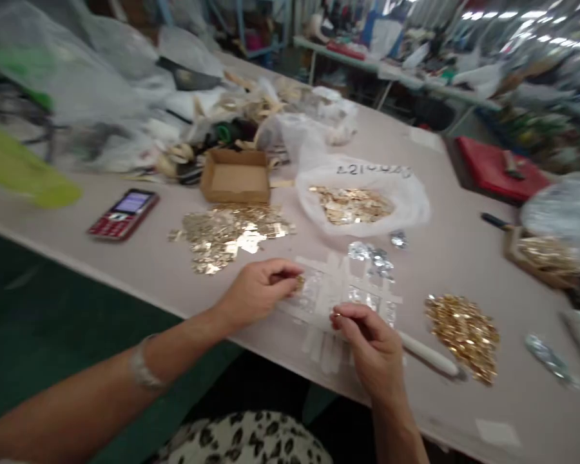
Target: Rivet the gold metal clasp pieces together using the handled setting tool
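Note:
My left hand [261,288] pinches a small gold piece [299,281] above a flat board of crossed pale tape strips [336,270]. To its right, my right hand [371,341] has thumb and forefinger pressed together on another tiny gold piece [337,314]. Clear and silvery pieces [362,296] lie among the strips between and beyond the hands. A heap of shiny gold pieces [464,332] lies right of my right hand, close to a white stick-like tool [430,354]. Flat gold plates [232,232] are heaped beyond my left hand.
A brown cardboard box [236,193] and a white plastic bag [410,200] holding gold plates stand behind the heaps. A red phone [124,216] lies at left. Silvery pieces [379,258] lie before the bag. On the right are a red case [502,171] and a filled carton [517,254].

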Demonstrator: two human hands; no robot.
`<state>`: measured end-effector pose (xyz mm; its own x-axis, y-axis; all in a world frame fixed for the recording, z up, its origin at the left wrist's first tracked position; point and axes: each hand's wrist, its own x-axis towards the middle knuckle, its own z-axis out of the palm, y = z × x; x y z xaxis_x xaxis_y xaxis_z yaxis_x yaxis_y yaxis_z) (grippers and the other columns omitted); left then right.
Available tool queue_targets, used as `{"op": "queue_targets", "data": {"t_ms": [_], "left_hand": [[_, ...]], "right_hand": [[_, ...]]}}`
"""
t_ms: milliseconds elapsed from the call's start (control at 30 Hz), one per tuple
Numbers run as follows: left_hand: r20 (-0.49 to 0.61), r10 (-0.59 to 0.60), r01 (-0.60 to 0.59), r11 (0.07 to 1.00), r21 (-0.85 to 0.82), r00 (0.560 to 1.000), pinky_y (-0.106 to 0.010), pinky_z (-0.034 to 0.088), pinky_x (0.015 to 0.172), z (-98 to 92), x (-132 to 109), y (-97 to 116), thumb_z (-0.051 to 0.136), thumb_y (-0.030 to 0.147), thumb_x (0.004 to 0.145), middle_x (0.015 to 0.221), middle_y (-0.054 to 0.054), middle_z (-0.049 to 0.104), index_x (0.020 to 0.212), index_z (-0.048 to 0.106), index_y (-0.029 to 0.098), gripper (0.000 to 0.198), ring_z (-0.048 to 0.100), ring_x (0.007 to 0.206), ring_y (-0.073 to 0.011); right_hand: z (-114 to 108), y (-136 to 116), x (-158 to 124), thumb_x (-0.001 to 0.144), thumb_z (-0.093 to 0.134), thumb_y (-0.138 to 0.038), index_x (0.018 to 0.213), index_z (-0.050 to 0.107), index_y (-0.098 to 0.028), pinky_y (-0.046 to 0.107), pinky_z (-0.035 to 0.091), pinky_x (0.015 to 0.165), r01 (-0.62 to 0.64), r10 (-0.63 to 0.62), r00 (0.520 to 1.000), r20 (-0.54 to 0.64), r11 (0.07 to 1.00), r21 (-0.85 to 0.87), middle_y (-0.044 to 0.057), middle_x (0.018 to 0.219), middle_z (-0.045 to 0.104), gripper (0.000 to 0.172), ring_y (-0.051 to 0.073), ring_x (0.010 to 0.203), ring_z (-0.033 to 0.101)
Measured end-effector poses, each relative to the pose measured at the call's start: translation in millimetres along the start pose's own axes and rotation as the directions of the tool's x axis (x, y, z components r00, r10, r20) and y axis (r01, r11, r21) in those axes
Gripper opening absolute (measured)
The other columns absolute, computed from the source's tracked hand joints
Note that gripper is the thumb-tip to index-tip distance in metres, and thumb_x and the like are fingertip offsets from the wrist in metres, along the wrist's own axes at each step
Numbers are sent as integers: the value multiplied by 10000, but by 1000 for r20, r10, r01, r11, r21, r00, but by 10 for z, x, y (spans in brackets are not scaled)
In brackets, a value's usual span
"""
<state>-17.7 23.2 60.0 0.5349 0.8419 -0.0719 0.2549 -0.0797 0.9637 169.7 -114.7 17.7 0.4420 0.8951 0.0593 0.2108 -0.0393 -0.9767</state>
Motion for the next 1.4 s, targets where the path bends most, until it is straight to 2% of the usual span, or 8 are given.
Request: {"op": "queue_targets", "data": {"t_ms": [133, 300, 667, 967, 1100, 1200, 1300, 1400], "left_hand": [[-8, -152, 146, 964, -223, 988, -236, 599, 712, 324, -52, -111, 680, 234, 815, 886, -38, 751, 1044, 718, 132, 253, 693, 709, -116], [8, -106, 101, 923, -371, 994, -237, 598, 804, 508, -107, -151, 635, 175, 834, 967, -42, 753, 1059, 712, 142, 240, 719, 828, -121], [-43, 147, -150, 985, -80, 988, -208, 555, 806, 510, -153, -251, 592, 96, 857, 959, -24, 724, 1004, 735, 165, 216, 684, 882, -116], [43, 369, -371, 928, 45, 928, -214, 533, 846, 512, -189, -265, 514, -8, 835, 965, -40, 694, 993, 716, 147, 300, 659, 910, -111], [52, 439, -442, 887, 136, 897, -260, 532, 920, 474, -158, -314, 476, 8, 862, 1079, -70, 652, 1027, 678, 151, 297, 639, 1022, -132], [62, 495, -492, 827, 273, 867, -312, 528, 963, 415, -119, -354, 462, 37, 894, 1096, -77, 652, 1088, 627, 154, 280, 620, 1077, -158], [189, 533, -561, 731, 388, 825, -349, 506, 1027, 378, -120, -406, 445, 68, 926, 1092, -79, 675, 1084, 622, 141, 248, 601, 1133, -180], [338, 556, -648, 607, 460, 760, -380, 455, 1105, 386, -164, -460, 428, 121, 968, 1194, -87, 670, 1156, 617, 134, 266, 560, 1227, -196]], "right_hand": [[152, 0, 25, 825, 719, -336, 927, 735, -240, 283, 525, 744, -6, 5, 1000, -30, 1000, -19, 5, 814, 709, 141, 145, 754, 663], [243, 0, 24, 846, 700, -342, 1004, 735, -250, 334, 543, 828, 27, -34, 998, -52, 991, -135, 24, 959, 748, 187, 171, 837, 699], [199, -30, 62, 860, 681, -324, 955, 740, -273, 265, 528, 775, 114, -126, 992, -9, 929, -353, -28, 890, 756, 122, 133, 783, 691], [163, 2, 50, 871, 672, -323, 1052, 675, -243, 279, 522, 735, 121, -125, 992, 14, 915, -386, -2, 891, 725, 197, 143, 780, 673], [95, 36, 61, 900, 619, -222, 949, 681, -241, 284, 509, 746, 351, -331, 935, 129, 803, -482, 12, 894, 720, 82, 151, 816, 664], [23, 104, 104, 893, 610, -175, 979, 676, -235, 321, 504, 796, 515, -458, 847, 270, 585, -626, 34, 923, 725, 123, 176, 849, 652], [-21, 148, 128, 884, 614, -160, 1031, 672, -215, 367, 496, 858, 590, -445, 795, 413, 408, -697, 53, 971, 731, 167, 207, 899, 632], [-37, 123, 92, 874, 614, -138, 1090, 660, -192, 399, 490, 927, 623, -420, 773, 475, 366, -691, 65, 1038, 731, 227, 227, 953, 621]]}}
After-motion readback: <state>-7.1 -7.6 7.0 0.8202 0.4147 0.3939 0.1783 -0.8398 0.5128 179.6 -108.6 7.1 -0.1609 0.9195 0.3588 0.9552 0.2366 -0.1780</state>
